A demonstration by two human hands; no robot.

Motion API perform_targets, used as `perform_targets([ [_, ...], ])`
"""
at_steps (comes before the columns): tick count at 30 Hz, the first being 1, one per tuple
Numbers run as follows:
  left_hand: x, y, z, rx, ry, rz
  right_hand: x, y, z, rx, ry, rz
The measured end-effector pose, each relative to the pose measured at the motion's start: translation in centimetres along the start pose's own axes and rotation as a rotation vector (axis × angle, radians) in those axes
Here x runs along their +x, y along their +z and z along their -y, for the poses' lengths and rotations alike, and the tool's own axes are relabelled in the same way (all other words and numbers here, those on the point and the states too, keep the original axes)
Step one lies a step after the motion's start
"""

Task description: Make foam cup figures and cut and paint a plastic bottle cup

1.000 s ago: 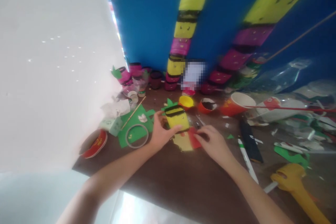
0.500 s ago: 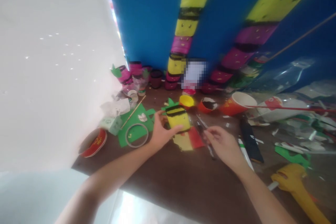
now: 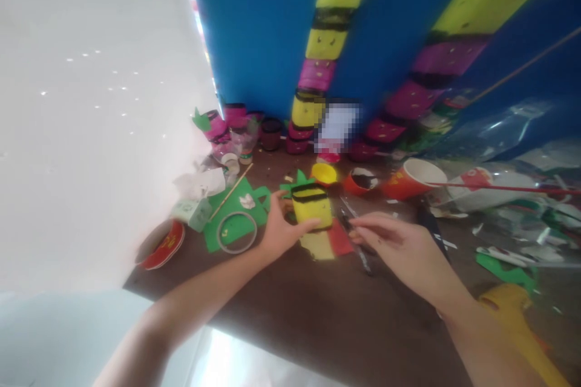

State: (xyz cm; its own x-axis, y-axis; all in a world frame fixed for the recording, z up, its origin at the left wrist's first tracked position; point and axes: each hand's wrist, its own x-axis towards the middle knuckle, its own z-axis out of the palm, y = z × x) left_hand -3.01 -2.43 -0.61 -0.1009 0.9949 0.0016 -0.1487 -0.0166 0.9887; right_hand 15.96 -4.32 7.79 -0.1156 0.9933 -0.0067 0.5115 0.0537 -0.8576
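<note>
My left hand [image 3: 281,227] grips a small yellow cup [image 3: 313,210] with a black band round its rim, fingers behind it and thumb across its front. Just to the right, the fingertips of my right hand [image 3: 394,242] are pinched together, and what they hold is too small and blurred to name. Beneath those fingertips lies a thin dark tool [image 3: 363,259], its kind unclear. Under the yellow cup, a pale yellow piece [image 3: 320,247] and a red piece [image 3: 340,237] lie side by side on the brown table [image 3: 281,308].
Green sheets [image 3: 231,224] with a grey tape ring [image 3: 236,233] lie to the left, near a red bowl [image 3: 166,247]. Behind stand a yellow pot [image 3: 324,174] and red paper cups [image 3: 411,178]. A yellow glue gun [image 3: 511,302] and scraps are at right.
My right hand has turned and its wrist has swung to the right, now covering the marker and part of the glue gun. The left hand keeps the yellow cup, tipped slightly more upright.
</note>
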Motion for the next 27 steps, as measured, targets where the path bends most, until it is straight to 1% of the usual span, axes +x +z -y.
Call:
perform_targets([
  [4,-0.2,0.0,-0.4,0.037,0.024,0.012,0.2,0.9,0.5,-0.042,-0.032,-0.004],
  [11,-0.2,0.0,-0.6,0.05,0.036,0.034,0.5,1.6,1.1,-0.393,-0.217,-0.013],
  [13,-0.3,0.0,-0.7,0.06,0.041,0.038,0.6,1.8,1.3,-0.452,-0.31,-0.02],
  [18,-0.3,0.0,-0.9,0.103,0.053,0.031,1.3,2.5,1.0,-0.607,-0.628,-0.061],
  [23,-0.3,0.0,-0.7,0.111,0.062,0.043,1.9,3.2,0.5,-0.79,-0.77,-0.139],
  [27,-0.3,-0.1,-0.4,0.115,0.059,0.058,2.2,3.4,0.7,-0.853,-0.845,-0.149],
])
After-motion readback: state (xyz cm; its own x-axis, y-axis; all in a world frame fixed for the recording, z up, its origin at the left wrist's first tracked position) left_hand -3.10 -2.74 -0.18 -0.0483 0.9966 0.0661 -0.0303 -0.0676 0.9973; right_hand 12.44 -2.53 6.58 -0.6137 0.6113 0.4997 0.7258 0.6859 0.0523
